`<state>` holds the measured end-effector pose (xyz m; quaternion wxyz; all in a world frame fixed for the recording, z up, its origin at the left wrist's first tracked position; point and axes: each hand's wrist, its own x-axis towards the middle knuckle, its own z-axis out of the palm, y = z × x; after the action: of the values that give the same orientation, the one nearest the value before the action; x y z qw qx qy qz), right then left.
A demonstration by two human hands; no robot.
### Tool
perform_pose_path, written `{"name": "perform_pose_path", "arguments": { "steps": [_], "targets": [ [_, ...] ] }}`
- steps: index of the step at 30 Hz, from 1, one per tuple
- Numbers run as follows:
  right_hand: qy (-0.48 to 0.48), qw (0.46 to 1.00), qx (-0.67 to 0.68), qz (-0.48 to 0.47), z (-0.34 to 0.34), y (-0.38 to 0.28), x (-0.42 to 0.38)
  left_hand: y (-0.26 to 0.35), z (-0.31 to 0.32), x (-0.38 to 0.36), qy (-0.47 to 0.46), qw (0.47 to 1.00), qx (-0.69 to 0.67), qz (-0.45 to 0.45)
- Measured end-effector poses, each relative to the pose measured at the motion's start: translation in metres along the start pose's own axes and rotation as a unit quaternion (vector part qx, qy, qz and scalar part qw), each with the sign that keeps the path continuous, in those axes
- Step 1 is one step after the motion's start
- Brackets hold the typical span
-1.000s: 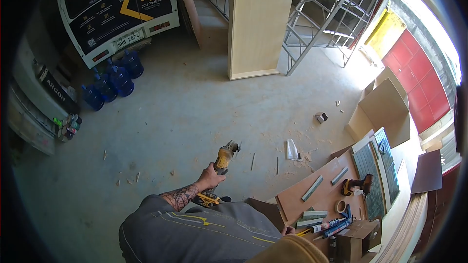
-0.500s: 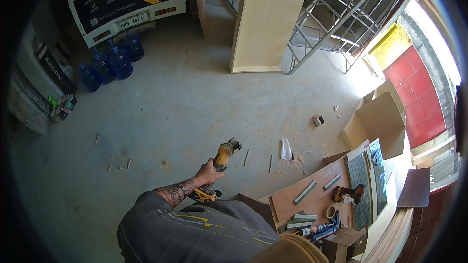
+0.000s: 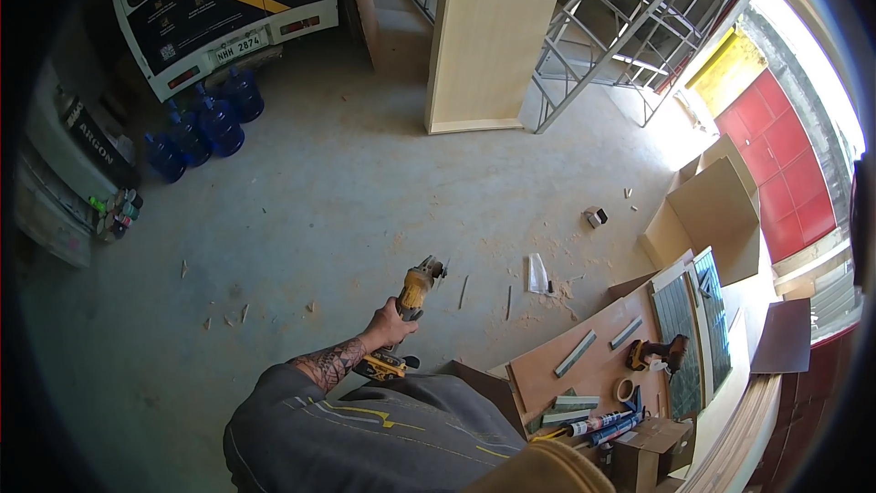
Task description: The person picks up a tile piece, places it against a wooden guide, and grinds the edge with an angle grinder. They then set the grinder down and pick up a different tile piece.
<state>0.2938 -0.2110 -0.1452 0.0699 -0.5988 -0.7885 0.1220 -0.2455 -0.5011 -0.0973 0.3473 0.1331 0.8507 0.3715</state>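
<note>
My left hand (image 3: 387, 325) is wrapped round the body of a yellow and black angle grinder (image 3: 417, 290), whose head and disc point up and to the right over the floor. The grinder's yellow and black battery end (image 3: 381, 366) shows below my wrist, close to my grey shirt. My tattooed forearm reaches in from the left. My right hand is not in view. Nearest on the right stands a low brown work surface (image 3: 538, 372) with green-edged strips (image 3: 576, 353), a cordless drill (image 3: 659, 354), a tape roll (image 3: 624, 390) and sealant tubes (image 3: 611, 427).
Sawdust and offcuts lie on the grey floor (image 3: 319, 210), with a small box (image 3: 595, 217) and a white packet (image 3: 538, 274). Blue water bottles (image 3: 219, 123) stand behind a van (image 3: 228, 0). A tall wooden panel (image 3: 493, 36), metal scaffolding (image 3: 602, 46) and a cardboard-coloured box (image 3: 707, 219) are farther off.
The camera view has shifted slightly, so the van and bottles appear a little farther left. My left hand keeps its hold on the grinder in nearly the same position.
</note>
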Motion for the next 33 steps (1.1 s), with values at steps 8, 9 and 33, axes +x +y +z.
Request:
{"name": "perform_pose_path", "arguments": {
  "steps": [8, 9, 33],
  "targets": [
    [-0.03, 0.975, 0.153, 0.156, -0.022, -0.061, -0.103, 0.009, 0.0, -0.005, -0.005, 0.998, -0.069, 0.009],
    [-0.031, 0.972, 0.178, 0.148, -0.028, -0.076, -0.094, 0.007, 0.001, -0.003, -0.053, 0.998, -0.031, 0.028],
    [0.122, 0.94, 0.3, 0.111, -0.019, -0.092, 0.078, 0.054, 0.029, -0.032, -0.044, 0.997, -0.005, 0.068]
  ]
}}
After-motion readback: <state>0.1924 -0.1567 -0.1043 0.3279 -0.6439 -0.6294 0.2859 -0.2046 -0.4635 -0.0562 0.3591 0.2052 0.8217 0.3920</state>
